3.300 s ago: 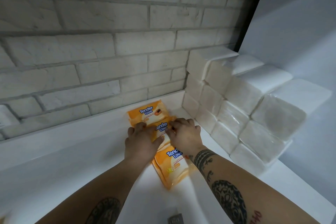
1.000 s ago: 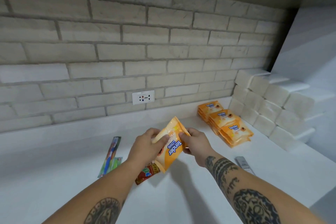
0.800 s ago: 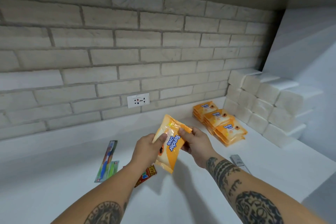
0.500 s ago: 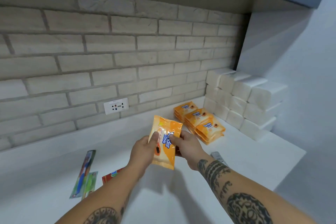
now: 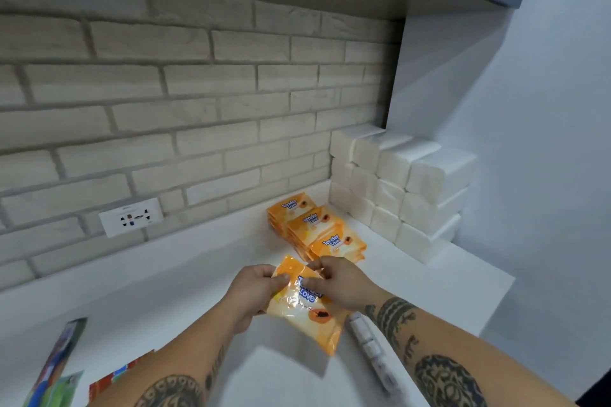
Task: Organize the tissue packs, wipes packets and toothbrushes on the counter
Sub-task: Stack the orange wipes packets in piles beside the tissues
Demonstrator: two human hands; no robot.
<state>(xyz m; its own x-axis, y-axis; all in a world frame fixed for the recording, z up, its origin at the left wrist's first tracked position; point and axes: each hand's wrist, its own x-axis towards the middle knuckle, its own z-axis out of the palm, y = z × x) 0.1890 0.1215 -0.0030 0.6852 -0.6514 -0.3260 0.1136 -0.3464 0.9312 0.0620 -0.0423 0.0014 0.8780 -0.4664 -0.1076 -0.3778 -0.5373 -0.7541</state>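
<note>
Orange wipes packet (image 5: 304, 304): glossy, tilted, held above tabletop (image 5: 205, 261), pinched between left hand (image 5: 254, 291) and right hand (image 5: 340, 281). Piled wipes packets (image 5: 314, 228): three overlapping orange piles, just beside white tissue packs (image 5: 396, 188), stacked three high in far right corner. Packaged toothbrushes (image 5: 56, 363): flat, near left.

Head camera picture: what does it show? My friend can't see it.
The left hand and right hand hold an orange wipes packet over a white counter. Behind it, overlapping piles of the same packets sit beside stacked white tissue packs in the corner. Packaged toothbrushes lie at lower left.
</note>
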